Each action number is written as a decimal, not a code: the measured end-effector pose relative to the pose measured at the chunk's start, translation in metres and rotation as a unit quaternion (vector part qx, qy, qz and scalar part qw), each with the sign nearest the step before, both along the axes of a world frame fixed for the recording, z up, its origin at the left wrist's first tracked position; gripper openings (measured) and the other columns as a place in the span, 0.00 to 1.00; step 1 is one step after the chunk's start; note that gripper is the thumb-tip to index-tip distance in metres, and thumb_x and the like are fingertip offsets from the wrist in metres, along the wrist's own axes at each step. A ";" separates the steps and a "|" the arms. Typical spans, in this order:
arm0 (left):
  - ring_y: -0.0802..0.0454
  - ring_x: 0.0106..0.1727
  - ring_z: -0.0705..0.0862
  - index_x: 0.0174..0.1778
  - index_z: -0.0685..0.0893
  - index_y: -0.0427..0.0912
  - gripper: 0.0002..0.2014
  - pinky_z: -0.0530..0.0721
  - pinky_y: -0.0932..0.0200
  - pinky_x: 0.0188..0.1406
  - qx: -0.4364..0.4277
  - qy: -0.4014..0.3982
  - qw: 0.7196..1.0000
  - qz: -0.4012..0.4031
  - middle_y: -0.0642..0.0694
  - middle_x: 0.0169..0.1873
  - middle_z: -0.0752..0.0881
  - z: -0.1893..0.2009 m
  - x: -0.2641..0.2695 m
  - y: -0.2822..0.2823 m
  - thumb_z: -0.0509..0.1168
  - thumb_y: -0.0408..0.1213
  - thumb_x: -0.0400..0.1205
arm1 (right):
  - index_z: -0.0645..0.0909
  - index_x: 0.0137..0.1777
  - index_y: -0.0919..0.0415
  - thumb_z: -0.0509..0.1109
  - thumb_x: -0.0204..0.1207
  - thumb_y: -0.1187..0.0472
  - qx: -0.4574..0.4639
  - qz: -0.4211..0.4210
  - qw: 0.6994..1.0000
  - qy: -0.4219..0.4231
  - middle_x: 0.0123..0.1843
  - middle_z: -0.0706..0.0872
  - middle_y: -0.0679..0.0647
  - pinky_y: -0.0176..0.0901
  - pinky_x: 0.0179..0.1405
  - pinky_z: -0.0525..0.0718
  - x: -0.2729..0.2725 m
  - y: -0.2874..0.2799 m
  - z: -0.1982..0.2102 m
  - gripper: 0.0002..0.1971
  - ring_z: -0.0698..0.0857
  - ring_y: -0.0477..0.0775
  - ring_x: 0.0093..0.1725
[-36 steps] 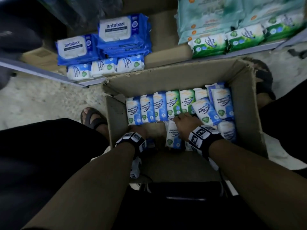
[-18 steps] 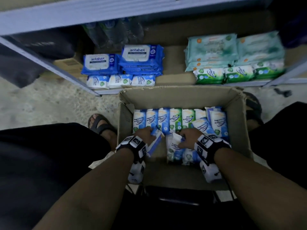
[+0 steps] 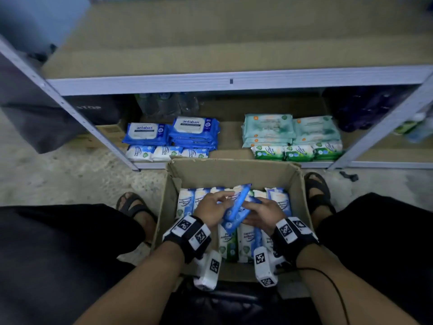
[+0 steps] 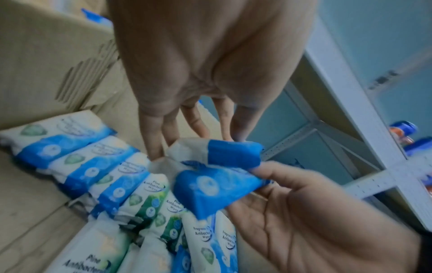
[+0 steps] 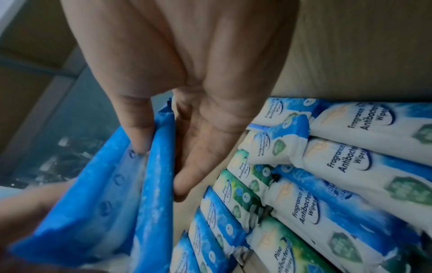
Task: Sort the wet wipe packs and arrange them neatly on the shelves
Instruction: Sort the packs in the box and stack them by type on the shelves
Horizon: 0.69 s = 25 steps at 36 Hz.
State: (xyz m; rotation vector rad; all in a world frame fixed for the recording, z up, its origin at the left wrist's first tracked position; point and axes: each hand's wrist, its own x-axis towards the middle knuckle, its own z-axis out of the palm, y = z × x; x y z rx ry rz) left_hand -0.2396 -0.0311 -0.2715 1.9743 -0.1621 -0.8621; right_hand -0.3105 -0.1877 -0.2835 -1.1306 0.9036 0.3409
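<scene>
Above the open cardboard box (image 3: 234, 166), both hands hold two blue-and-white wipe packs (image 3: 236, 208) tilted between them. My left hand (image 3: 225, 202) grips their upper end from the left, its fingertips (image 4: 155, 149) on the top edge of the packs (image 4: 217, 182). My right hand (image 3: 251, 213) pinches from the right. In the right wrist view its thumb (image 5: 140, 136) is wedged between the two packs (image 5: 93, 194) and its fingers lie behind one. More blue packs (image 3: 187, 200) and green pine packs (image 3: 228, 245) stand in rows in the box.
On the bottom shelf lie blue antabax packs (image 3: 194, 129), small blue-white packs (image 3: 164, 152), teal packs (image 3: 269, 127) and green packs (image 3: 297, 152). The brown shelf board above (image 3: 234, 43) has a grey metal rail (image 3: 164, 82). My sandalled feet (image 3: 131, 205) flank the box.
Both hands have lifted out of the rows in the box and come together, each with a blue pack, now held side by side. The head view has tilted up toward the shelves.
</scene>
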 end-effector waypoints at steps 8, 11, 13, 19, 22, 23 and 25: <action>0.53 0.60 0.85 0.63 0.81 0.49 0.22 0.84 0.47 0.64 -0.032 0.036 0.998 0.029 0.49 0.59 0.87 -0.001 0.000 0.005 0.79 0.41 0.74 | 0.81 0.45 0.62 0.65 0.80 0.64 0.034 -0.063 0.997 0.007 0.30 0.86 0.54 0.48 0.40 0.84 -0.001 -0.005 0.025 0.05 0.83 0.56 0.34; 0.54 0.60 0.86 0.61 0.83 0.49 0.21 0.84 0.51 0.63 -0.043 0.040 0.998 0.023 0.50 0.58 0.88 0.005 0.002 0.004 0.79 0.45 0.74 | 0.81 0.47 0.62 0.64 0.81 0.61 0.040 -0.084 0.996 0.006 0.35 0.85 0.56 0.48 0.39 0.82 -0.002 -0.006 0.029 0.06 0.82 0.56 0.35; 0.54 0.59 0.86 0.62 0.82 0.51 0.22 0.85 0.52 0.59 -0.049 0.057 0.997 0.021 0.51 0.58 0.88 0.009 0.004 0.004 0.79 0.46 0.74 | 0.81 0.53 0.62 0.64 0.81 0.56 0.048 -0.088 0.995 0.000 0.42 0.87 0.58 0.49 0.43 0.83 -0.002 -0.007 0.029 0.10 0.84 0.58 0.39; 0.52 0.54 0.89 0.58 0.83 0.48 0.25 0.88 0.49 0.54 -0.047 0.074 0.996 0.010 0.48 0.53 0.90 0.007 0.002 0.006 0.83 0.43 0.68 | 0.86 0.57 0.55 0.73 0.75 0.40 0.022 -0.003 1.000 -0.021 0.47 0.92 0.57 0.45 0.38 0.85 -0.005 -0.005 0.028 0.20 0.90 0.57 0.44; 0.51 0.53 0.89 0.55 0.84 0.48 0.26 0.88 0.48 0.55 -0.034 0.078 0.996 0.005 0.47 0.52 0.90 0.004 -0.002 0.006 0.85 0.44 0.64 | 0.84 0.56 0.58 0.78 0.74 0.53 -0.012 -0.002 0.999 -0.039 0.40 0.91 0.55 0.39 0.27 0.80 -0.010 0.000 0.023 0.14 0.88 0.53 0.34; 0.50 0.53 0.89 0.54 0.84 0.48 0.27 0.88 0.46 0.56 -0.031 0.088 0.996 0.010 0.46 0.52 0.90 0.003 -0.003 0.005 0.85 0.45 0.62 | 0.84 0.54 0.59 0.79 0.74 0.55 -0.017 -0.004 0.999 -0.038 0.39 0.90 0.56 0.39 0.27 0.78 -0.011 0.001 0.021 0.13 0.87 0.53 0.33; 0.47 0.51 0.91 0.52 0.84 0.45 0.25 0.86 0.44 0.58 -0.024 0.106 0.994 0.024 0.45 0.49 0.92 0.004 -0.002 0.004 0.84 0.46 0.62 | 0.84 0.54 0.60 0.79 0.74 0.56 -0.009 -0.002 0.999 -0.041 0.39 0.90 0.57 0.40 0.27 0.76 -0.012 0.001 0.021 0.13 0.86 0.52 0.31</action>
